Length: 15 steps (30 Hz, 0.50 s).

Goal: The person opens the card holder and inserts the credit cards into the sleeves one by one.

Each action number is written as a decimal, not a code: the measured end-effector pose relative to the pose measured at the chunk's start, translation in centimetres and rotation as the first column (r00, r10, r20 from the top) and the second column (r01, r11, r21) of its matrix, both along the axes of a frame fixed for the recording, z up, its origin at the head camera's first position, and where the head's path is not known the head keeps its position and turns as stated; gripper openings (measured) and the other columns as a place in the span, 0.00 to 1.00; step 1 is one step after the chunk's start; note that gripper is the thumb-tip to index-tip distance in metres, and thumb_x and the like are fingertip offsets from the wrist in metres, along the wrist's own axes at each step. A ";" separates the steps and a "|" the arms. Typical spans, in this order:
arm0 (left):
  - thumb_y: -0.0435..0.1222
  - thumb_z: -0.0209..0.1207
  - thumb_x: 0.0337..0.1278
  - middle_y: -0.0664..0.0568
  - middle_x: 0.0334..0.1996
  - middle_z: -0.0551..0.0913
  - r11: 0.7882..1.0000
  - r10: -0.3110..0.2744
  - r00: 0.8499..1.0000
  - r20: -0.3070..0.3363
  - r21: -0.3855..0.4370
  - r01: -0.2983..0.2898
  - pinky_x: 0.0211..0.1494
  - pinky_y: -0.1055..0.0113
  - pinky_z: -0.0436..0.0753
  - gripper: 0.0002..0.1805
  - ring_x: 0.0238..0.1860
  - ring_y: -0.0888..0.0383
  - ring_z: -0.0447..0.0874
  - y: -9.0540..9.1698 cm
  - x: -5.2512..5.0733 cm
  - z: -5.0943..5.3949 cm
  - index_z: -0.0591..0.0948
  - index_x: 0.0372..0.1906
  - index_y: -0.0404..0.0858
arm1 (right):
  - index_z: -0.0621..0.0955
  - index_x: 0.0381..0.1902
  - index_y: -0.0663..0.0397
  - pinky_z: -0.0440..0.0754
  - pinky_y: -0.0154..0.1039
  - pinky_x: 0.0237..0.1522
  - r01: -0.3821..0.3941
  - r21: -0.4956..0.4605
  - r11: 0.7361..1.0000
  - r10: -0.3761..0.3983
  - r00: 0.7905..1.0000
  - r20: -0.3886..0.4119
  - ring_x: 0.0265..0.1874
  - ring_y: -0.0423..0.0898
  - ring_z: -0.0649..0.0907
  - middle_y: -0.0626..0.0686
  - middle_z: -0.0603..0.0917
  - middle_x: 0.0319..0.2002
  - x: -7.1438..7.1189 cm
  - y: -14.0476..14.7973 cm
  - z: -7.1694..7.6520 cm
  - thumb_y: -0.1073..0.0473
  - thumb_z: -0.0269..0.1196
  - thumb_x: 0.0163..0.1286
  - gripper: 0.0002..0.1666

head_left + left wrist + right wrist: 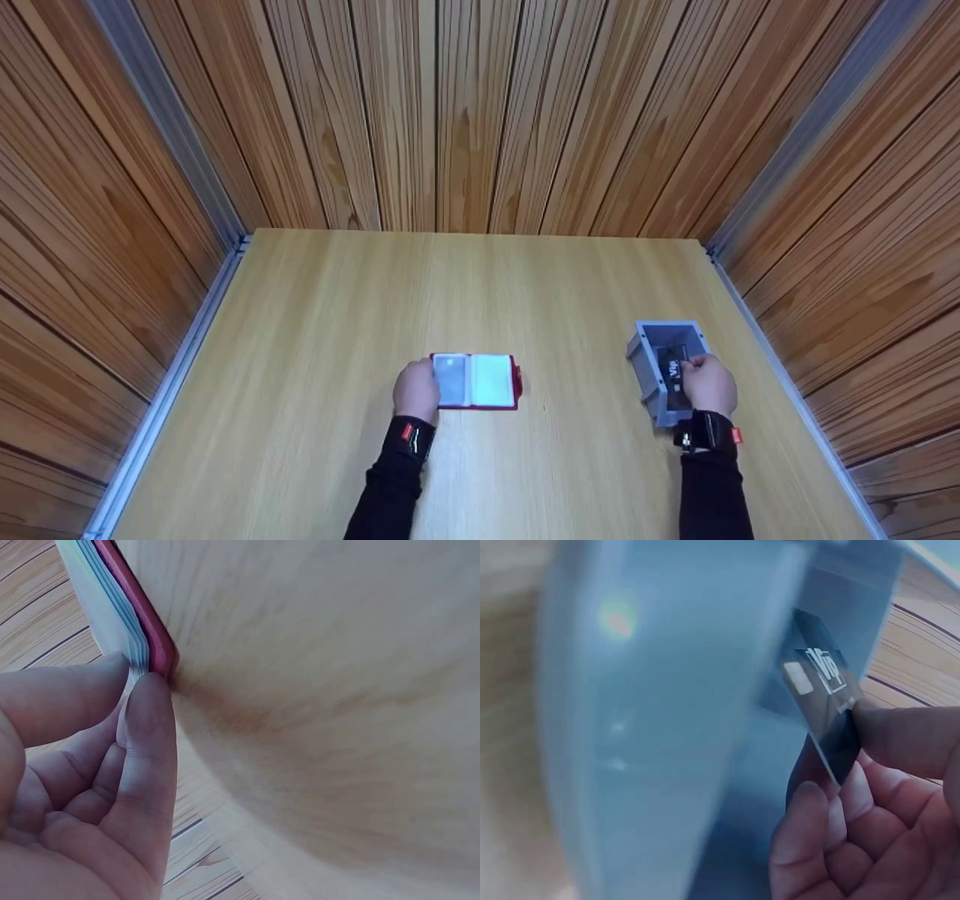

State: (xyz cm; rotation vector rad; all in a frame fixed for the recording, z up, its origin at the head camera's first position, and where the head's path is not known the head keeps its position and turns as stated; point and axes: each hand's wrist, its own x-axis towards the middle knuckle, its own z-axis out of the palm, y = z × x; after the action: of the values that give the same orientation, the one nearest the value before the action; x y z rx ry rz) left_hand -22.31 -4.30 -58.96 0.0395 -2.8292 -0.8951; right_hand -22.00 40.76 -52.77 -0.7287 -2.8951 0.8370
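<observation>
My left hand (417, 390) pinches the left edge of a red card holder (517, 382), which lies open at the middle of the table and shows clear plastic sleeves (492, 380). In the left wrist view, thumb and forefinger meet at a corner of the sleeves (120, 615) and the red cover (142, 611). Over at the right, my right hand (709, 385) reaches into a grey plastic bin (651, 373). Its thumb and fingers pinch a black card (826, 701) with "Vip" lettering and a pale chip, held tilted. Another dark piece shows behind that card; its kind is unclear.
The wooden table (337, 300) is bounded by wood-panelled walls (480, 112) at the back and both sides. Metal rails (169, 405) run along the side edges. The bin stands near the right rail.
</observation>
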 end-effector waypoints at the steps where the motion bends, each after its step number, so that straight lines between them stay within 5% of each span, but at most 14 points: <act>1: 0.22 0.55 0.53 0.39 0.26 0.81 1.000 0.000 1.000 0.000 -0.001 0.000 0.36 0.49 0.79 0.05 0.32 0.41 0.82 0.0 0.0 0.0 0.81 0.31 0.28 | 0.77 0.47 0.68 0.73 0.54 0.38 0.003 -0.005 1.000 -0.003 1.000 -0.003 0.42 0.63 0.80 0.67 0.82 0.44 0.0 0.0 0.2 0.57 0.54 0.74 0.17; 15: 0.22 0.55 0.51 0.39 0.25 0.80 1.000 -0.002 1.000 -0.013 -0.008 0.002 0.35 0.49 0.79 0.04 0.30 0.41 0.82 0.0 0.0 -0.1 0.80 0.29 0.28 | 0.76 0.51 0.71 0.73 0.59 0.44 0.009 0.002 1.000 -0.009 0.985 -0.172 0.44 0.66 0.80 0.70 0.81 0.45 -0.5 -0.7 1.8 0.62 0.54 0.74 0.16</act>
State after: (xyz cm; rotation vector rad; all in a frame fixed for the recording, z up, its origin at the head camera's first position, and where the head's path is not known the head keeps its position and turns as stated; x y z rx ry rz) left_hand -22.33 -4.32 -59.08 0.0298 -2.8210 -0.8816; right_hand -22.45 40.04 -50.99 -0.6344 -2.7383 0.8488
